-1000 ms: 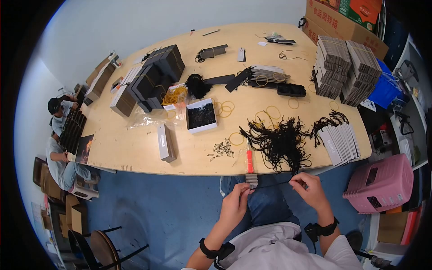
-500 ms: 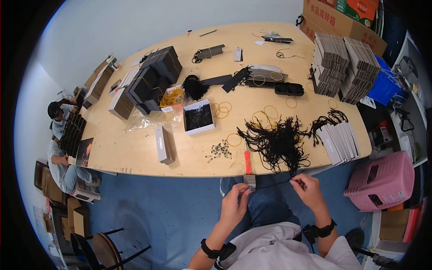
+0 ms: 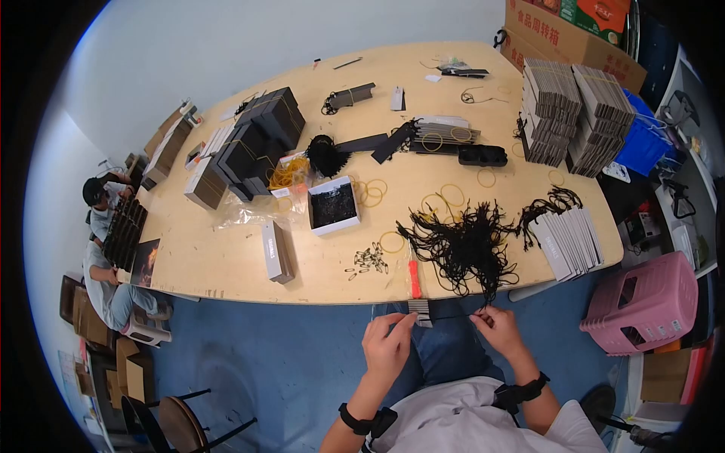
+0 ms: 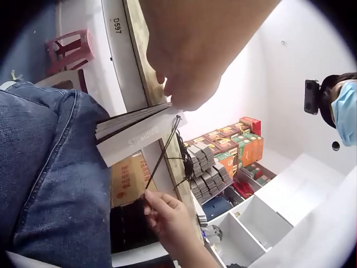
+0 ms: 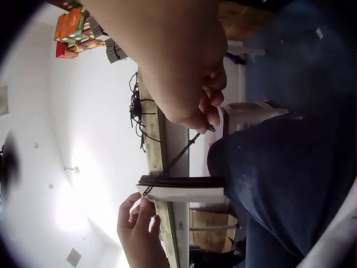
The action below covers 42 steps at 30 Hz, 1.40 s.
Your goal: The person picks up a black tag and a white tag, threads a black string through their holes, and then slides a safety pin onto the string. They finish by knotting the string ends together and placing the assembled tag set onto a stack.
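Between the thumb and finger of my left hand (image 3: 387,349) is the end of a printed hang tag (image 4: 134,140), white-faced, at the front of a small stack of tags. The stack is held upright between the table edge and the jeans-clad thighs. A thin black cord (image 5: 177,159) runs from the tag's end across to my right hand (image 3: 498,332), whose thumb and forefinger pinch its far end. The cord is drawn nearly straight. On the table beyond lies a tangled heap of black cords (image 3: 472,249), and right of it fanned tags (image 3: 566,243) with cords attached.
A red-handled tool (image 3: 414,279) lies at the table's front edge beside small metal clips (image 3: 368,260). Further back are a white box (image 3: 334,205) of black pieces, dark stacks (image 3: 249,143) and banded grey bundles (image 3: 551,113). A pink stool (image 3: 642,306) stands right.
My right hand has come left and lower, closer to the left hand, still pinching the cord. My left hand keeps its place at the tag. The head view has tilted slightly.
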Available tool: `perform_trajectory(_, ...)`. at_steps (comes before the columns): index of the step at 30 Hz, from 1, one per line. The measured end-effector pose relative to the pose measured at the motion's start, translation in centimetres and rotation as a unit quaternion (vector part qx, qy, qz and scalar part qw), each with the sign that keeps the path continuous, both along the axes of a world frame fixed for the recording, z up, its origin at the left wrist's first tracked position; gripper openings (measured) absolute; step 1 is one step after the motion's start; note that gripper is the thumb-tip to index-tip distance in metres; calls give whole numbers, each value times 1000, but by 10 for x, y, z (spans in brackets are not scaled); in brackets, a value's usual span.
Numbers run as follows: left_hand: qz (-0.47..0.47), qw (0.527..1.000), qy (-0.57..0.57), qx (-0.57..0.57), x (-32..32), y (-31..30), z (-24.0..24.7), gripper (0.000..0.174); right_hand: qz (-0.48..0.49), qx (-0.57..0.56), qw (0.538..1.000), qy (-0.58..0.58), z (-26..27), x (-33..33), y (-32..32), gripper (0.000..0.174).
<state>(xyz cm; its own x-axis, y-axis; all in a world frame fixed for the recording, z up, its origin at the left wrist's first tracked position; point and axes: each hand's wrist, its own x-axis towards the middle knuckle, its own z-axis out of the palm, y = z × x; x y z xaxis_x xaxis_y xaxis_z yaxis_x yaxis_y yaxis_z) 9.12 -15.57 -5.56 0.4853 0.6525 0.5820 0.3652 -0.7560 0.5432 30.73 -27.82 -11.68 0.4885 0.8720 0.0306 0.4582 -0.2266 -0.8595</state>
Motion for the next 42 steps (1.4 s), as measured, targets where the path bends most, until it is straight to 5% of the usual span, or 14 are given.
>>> perform_trajectory(4, 21, 996, -17, -81, 7, -4, -7, 20, 4, -12, 1000, 16, -16, -3, 2, 17)
perform_trajectory(9, -3, 982, -88, -169, 2, -9, -8, 15, 12, -26, 970, 240, -35, -5, 5, 14)
perform_trajectory(12, -53, 987, -8, -151, -7, -15, -7, 14, 37, -14, 951, 307, -36, -9, 6, 13)
perform_trajectory(16, -10, 965, -95, -245, -1, -25, -13, 11, 55, 17, 951, 302, -25, -12, 4, 14)
perform_trajectory(28, 7, 991, -46, -128, -4, -27, -3, 4, 98, 98, 965, 223, 54, -36, 11, 9)
perform_trajectory(30, -35, 962, -82, -259, -10, -30, 0, 3, 135, 112, 956, 234, 67, -46, 12, 12)
perform_trajectory(36, -83, 931, -117, -336, -20, -41, 22, 7, 192, 160, 960, 123, 98, -61, 17, 12)
perform_trajectory(42, -137, 939, -81, -304, -22, -49, 43, 5, 190, 167, 967, 30, 100, -64, 15, 11)
